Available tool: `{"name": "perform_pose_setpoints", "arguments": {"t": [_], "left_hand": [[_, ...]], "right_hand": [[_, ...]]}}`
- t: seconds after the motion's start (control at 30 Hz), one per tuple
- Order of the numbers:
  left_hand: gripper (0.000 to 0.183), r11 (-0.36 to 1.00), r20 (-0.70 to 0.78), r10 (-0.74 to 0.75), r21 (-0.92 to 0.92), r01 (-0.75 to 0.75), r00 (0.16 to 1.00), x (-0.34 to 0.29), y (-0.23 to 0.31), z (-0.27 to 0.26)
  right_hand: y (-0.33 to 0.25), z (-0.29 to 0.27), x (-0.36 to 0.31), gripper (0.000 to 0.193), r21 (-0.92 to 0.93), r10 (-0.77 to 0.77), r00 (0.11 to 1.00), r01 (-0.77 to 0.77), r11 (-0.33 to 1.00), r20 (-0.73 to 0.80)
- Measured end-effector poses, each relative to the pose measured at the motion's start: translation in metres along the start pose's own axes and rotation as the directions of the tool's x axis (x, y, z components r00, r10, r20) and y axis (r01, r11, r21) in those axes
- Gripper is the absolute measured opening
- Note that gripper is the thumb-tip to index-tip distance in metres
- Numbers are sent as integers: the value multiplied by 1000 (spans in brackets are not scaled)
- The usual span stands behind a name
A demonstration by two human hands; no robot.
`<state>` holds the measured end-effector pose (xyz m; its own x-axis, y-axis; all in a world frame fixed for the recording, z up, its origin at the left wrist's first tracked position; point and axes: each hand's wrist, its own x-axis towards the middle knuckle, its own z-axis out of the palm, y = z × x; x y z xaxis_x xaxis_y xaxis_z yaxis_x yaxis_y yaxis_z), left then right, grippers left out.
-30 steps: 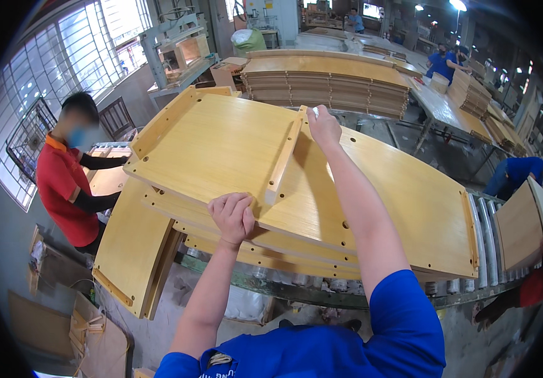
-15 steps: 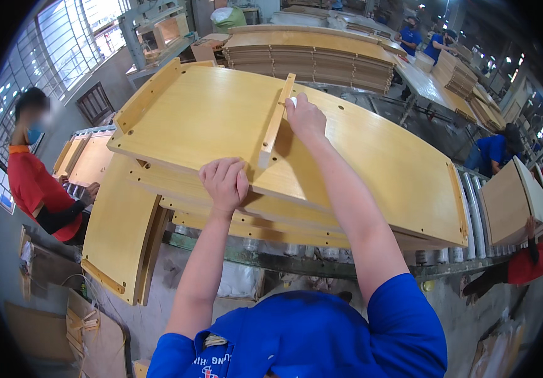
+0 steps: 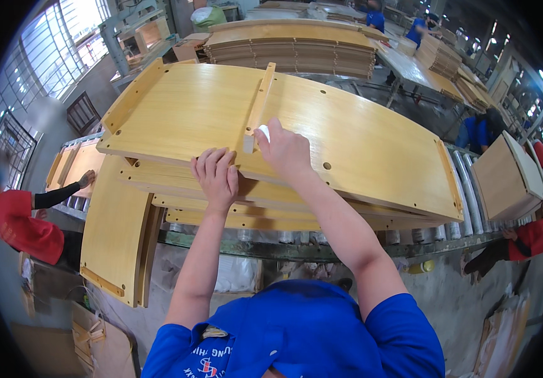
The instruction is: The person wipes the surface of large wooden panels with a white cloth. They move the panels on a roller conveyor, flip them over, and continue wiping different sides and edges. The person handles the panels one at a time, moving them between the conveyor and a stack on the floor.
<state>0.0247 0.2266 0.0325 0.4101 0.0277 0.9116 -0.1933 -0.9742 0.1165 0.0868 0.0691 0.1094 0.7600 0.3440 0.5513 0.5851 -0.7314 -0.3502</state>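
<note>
Over the near edge of the yellow panel [image 3: 183, 107], how does the left hand [image 3: 216, 177] sit in the head view?

Back of the hand up, fingers slightly spread and bent onto the surface. The forearm rises almost straight from the lower edge, leaning a little to the right. I can't tell whether it presses, grips or only rests.

And the right hand [image 3: 284, 150]?

That one is narrow, closed around a small white object [image 3: 264, 131], which peeks out by the thumb. Its wrist bends so the hand points up and left, and the forearm slants the same way, elbow out to the right.

What is it beside?

The near end of a wooden strip [image 3: 262, 94], which runs across the panel. The left hand is just left of that end, near the right hand but apart from it.

Where is the panel itself?

Right in front of the person, on top of other yellow boards [image 3: 246, 217], above a roller conveyor [image 3: 468, 192].
</note>
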Motion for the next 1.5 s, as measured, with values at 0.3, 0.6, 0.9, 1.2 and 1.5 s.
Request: {"name": "perform_pose_setpoints", "arguments": {"t": [0.3, 0.6, 0.9, 1.2, 1.5], "left_hand": [[27, 1000, 21, 12, -2, -12, 1000, -5, -10, 1], [29, 1000, 16, 24, 3, -24, 1000, -6, -6, 4], [30, 1000, 5, -12, -7, 12, 1000, -6, -8, 4], [29, 1000, 3, -4, -6, 4, 1000, -6, -7, 3], [26, 1000, -22, -21, -20, 20, 1000, -5, -6, 6]], "right_hand": [[3, -3, -24, 28, 545, -16, 999, -9, 838, 40], [82, -24, 43, 33, 879, 232, 885, -446, 168, 404], [61, 0, 61, 38, 381, 36, 994, -72, 922, 100], [32, 3, 48, 32, 84, -67, 997, 64, 994, 31], [16, -1, 8, 26, 17, -196, 980, 197, 980, -39]]}}
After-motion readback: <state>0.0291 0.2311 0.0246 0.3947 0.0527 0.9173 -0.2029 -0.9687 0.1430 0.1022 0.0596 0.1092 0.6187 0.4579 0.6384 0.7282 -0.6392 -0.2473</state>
